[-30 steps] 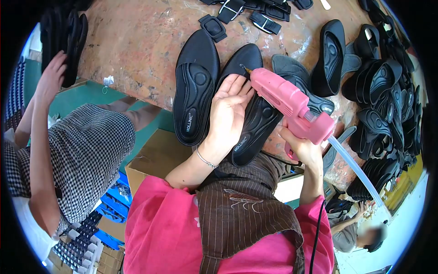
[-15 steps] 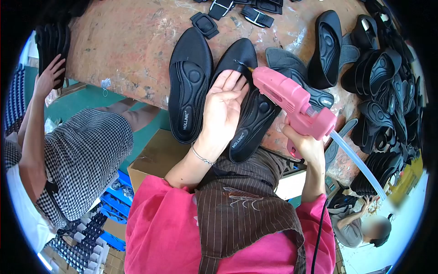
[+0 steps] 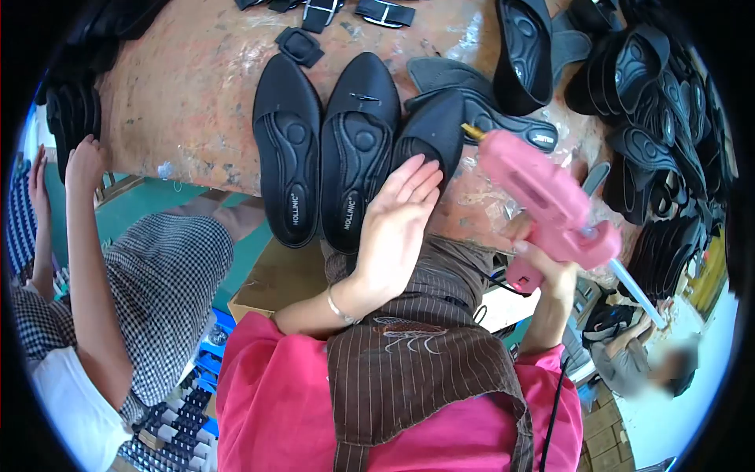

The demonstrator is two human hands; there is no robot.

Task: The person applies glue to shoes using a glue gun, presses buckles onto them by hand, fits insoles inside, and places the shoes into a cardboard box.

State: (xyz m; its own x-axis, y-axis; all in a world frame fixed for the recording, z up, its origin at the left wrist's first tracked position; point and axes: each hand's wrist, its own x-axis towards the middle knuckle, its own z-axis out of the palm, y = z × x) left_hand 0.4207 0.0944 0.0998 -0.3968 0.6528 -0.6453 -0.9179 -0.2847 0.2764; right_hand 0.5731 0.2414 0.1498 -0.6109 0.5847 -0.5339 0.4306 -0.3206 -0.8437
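Observation:
My left hand [image 3: 401, 224] is open, palm up and fingers stretched out, lying across the opening of a black pointed shoe [image 3: 436, 130] and hiding its rear part. To its left stand two matching flat shoes side by side, a middle one [image 3: 363, 130] with a small shiny dark mark on its upper and an outer one [image 3: 289, 145]. In my right hand [image 3: 546, 259] is a pink hot glue gun [image 3: 543, 185], its brass nozzle just right of the third shoe's toe and apart from it. A translucent glue stick [image 3: 635, 291] sticks out behind the gun.
Buckled black straps [image 3: 385, 12] lie at the far edge of the worn table [image 3: 189, 86]. Grey-black shoe pieces [image 3: 452, 76] and a heap of shoes [image 3: 629, 67] fill the right. A person in a checked garment [image 3: 169, 275] works at left; another person [image 3: 629, 366] sits right.
The glue gun has moved right, away from the middle shoe. A third shoe now stands to the right of the pair, and my left hand has shifted onto it. The view has shifted.

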